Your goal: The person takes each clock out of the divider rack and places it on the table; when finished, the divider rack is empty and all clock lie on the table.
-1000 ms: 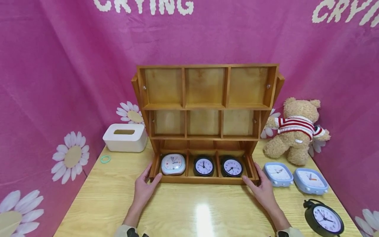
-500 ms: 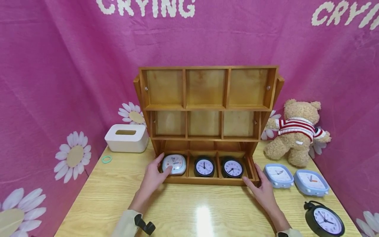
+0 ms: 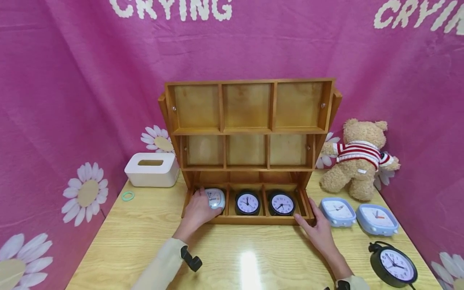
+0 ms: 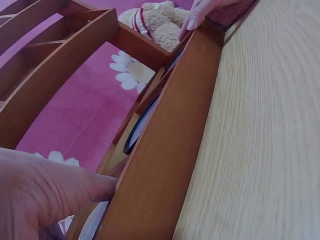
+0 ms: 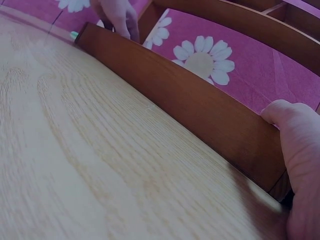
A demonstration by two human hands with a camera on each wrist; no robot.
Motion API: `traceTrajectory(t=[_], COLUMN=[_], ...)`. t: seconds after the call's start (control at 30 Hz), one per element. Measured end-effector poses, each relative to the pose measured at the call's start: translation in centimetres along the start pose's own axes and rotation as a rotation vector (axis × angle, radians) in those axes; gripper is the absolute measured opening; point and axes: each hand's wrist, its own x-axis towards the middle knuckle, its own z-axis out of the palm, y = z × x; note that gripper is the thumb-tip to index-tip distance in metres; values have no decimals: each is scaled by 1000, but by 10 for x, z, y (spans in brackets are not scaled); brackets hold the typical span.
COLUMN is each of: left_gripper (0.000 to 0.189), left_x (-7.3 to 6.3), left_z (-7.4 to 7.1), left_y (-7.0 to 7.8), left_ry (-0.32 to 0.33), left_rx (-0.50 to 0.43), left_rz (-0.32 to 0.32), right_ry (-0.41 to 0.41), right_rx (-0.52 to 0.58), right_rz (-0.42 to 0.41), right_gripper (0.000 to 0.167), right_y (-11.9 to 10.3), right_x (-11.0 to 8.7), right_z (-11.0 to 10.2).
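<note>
A brown wooden rack (image 3: 250,220) with three tiers of compartments stands on the table. In its bottom left compartment lies a pale blue rounded alarm clock (image 3: 216,196). My left hand (image 3: 198,207) reaches over this clock's left part and grips it, fingertips hidden, thumb along its front edge. The left wrist view shows the thumb (image 4: 85,189) dipping just inside the rack's front board. With my right hand (image 3: 319,231) I hold the rack's bottom right corner, thumb at the front and fingers along the side. Two round black clocks, one in the middle (image 3: 247,202) and one at right (image 3: 282,203), fill the neighbouring compartments.
Two light blue alarm clocks, one nearer (image 3: 338,211) and one farther right (image 3: 377,219), lie beside the rack, with a black alarm clock (image 3: 393,264) in front. A teddy bear (image 3: 359,161) leans behind them. At left are a white tissue box (image 3: 152,175) and green ring (image 3: 127,196).
My left hand has left the rack's lower left corner and moved right and inward onto the pale blue alarm clock. My right hand stays on the rack's right corner.
</note>
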Motion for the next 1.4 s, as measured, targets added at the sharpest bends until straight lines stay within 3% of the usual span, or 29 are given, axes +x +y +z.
traceTrajectory(t=[0.13, 0.33, 0.63, 0.83, 1.07, 1.4], left_gripper=[105, 104, 102, 100, 98, 93], left_x=[4, 6, 9, 9, 10, 14], left_z=[4, 7, 13, 10, 6, 5], left_y=[6, 8, 0, 0, 7, 2], left_ry=[20, 47, 57, 66, 29, 12], left_rx=[22, 46, -106, -68, -2, -4], left_rz=[-32, -25, -1, 11, -27, 2], right_ry=[-2, -4, -5, -6, -21, -8], right_rx=[-16, -38, -31, -22, -20, -7], right_rz=[4, 11, 6, 1, -2, 6], right_gripper=[79, 81, 80, 81, 82, 81], right_y=[-1, 3, 2, 0, 0, 0], right_x=[3, 5, 6, 8, 9, 2], right_z=[-1, -1, -3, -3, -3, 0])
